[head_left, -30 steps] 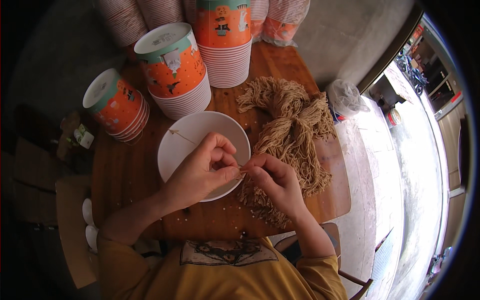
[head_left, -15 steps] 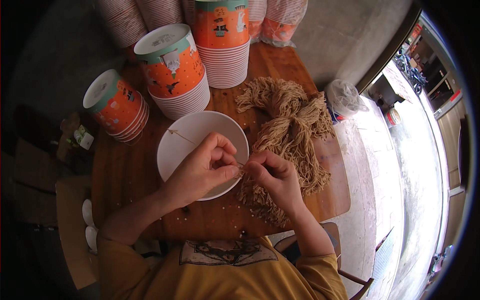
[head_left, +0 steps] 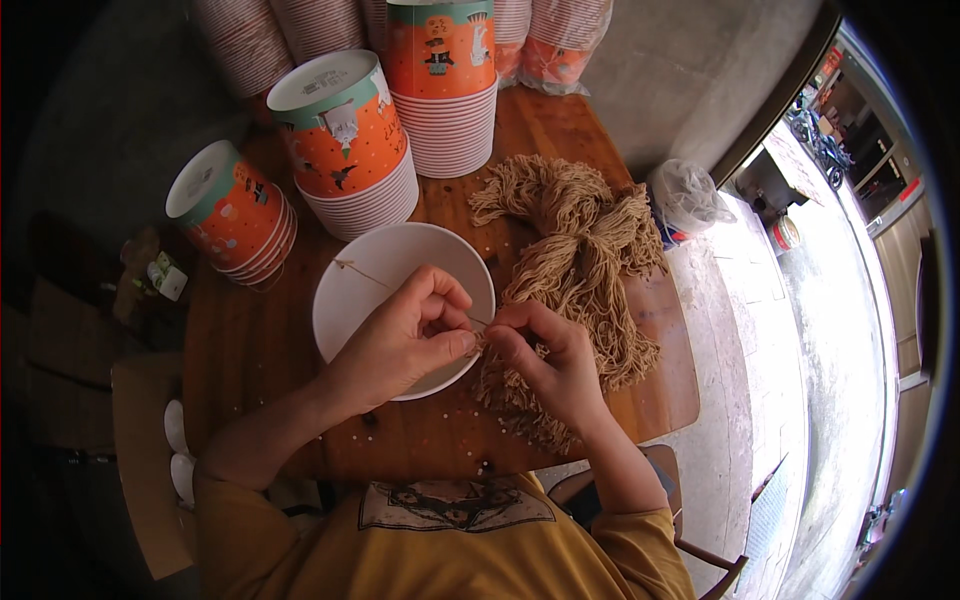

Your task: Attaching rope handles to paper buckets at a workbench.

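Observation:
Above the right rim of an open white paper tub (head_left: 350, 310), my two hands nearly meet at the fingertips. My left hand (head_left: 418, 330) pinches a thin tan cord (head_left: 366, 272); its knotted end sticks out to the left over the tub. My right hand (head_left: 550, 358) is closed too, thumb against forefinger, on the same cord close to the left fingertips. The small piece of cord between the fingers is mostly hidden. Right of the tub lies a large bundle of tan cords (head_left: 585, 265), gathered at its middle, with its lower strands partly behind my right hand.
Upside-down stacks of orange printed tubs (head_left: 345, 150) stand behind and left on the wooden table (head_left: 270, 390). Bagged stacks (head_left: 560, 45) line the wall. Small pale beads (head_left: 370, 437) are scattered near the front edge. A bag-covered bucket (head_left: 685, 195) stands beyond the right edge.
Both hands stay over the tub with the cord pinched. The right fingertips have shifted very slightly; nothing else visibly moves.

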Demonstrator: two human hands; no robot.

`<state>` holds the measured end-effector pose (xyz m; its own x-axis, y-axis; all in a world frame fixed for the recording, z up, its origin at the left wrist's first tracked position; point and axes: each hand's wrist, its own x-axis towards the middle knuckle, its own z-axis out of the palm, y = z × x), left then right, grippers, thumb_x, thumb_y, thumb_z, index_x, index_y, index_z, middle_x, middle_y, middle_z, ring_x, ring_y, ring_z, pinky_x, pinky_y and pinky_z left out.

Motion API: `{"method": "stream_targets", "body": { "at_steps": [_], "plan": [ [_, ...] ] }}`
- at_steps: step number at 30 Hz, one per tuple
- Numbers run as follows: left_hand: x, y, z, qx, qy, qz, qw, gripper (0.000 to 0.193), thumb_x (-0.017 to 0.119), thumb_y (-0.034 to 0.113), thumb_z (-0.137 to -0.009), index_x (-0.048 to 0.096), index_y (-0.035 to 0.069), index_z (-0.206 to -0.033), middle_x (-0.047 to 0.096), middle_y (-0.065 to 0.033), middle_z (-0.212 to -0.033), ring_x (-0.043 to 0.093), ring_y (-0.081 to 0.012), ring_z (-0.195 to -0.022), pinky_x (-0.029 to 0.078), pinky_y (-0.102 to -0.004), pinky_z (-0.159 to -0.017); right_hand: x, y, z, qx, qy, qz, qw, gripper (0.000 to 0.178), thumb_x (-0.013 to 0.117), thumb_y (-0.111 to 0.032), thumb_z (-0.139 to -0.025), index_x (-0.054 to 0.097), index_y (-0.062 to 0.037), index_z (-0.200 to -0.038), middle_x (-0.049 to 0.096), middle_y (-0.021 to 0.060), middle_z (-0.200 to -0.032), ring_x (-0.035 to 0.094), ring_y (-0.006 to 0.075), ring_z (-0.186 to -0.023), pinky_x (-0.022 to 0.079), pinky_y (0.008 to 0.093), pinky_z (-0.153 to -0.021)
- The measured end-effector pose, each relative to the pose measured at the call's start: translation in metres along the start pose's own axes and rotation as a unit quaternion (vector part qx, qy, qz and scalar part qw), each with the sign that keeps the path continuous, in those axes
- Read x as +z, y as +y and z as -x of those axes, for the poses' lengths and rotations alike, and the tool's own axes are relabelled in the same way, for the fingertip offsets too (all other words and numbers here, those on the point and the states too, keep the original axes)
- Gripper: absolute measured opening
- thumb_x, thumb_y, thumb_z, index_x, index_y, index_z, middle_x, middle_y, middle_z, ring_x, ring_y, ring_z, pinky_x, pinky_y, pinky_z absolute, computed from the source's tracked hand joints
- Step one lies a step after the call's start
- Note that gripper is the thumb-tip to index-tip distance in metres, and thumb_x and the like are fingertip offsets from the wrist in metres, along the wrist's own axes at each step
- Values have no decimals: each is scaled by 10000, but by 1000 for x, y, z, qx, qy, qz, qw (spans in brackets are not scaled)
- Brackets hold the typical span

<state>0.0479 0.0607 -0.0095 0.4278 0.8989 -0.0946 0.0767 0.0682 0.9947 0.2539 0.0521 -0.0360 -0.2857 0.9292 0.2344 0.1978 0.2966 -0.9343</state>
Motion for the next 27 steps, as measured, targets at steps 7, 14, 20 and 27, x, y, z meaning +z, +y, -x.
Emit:
{"method": "stream_targets", "body": {
  "at_steps": [7,14,20,27],
  "plan": [
    [-1,3,0,-33,-6,17,999,280,632,52,-897,462,41,-1118,590,-50,-980,572,-93,-930,473,-257,-842,-2,-1,1,-41,-7,20,999,93,662,-65,-885,644,-3,-951,670,69,-851,639,142,-768,504,273,-697],
    [0,7,1,-44,-34,61,997,343,618,43,-893,471,43,-1203,576,-51,-1010,555,-99,-958,452,-268,-897,-3,2,2,25,-17,-49,998,88,632,-76,-916,644,-2,-960,664,21,-867,612,87,-823,492,247,-737],
    [3,-2,4,13,-50,-24,998,321,612,43,-903,467,29,-1189,567,-19,-956,562,-85,-893,464,-248,-843,-1,5,2,37,-20,-69,997,99,619,-97,-938,642,-7,-974,644,4,-865,582,63,-798,479,223,-720],
    [3,-3,3,-19,-37,-33,999,317,613,24,-883,477,21,-1170,563,-8,-938,549,-59,-867,467,-220,-777,0,9,1,41,-15,-100,994,120,620,-119,-947,636,-2,-968,633,2,-857,571,56,-756,474,217,-684]
  ]
}}
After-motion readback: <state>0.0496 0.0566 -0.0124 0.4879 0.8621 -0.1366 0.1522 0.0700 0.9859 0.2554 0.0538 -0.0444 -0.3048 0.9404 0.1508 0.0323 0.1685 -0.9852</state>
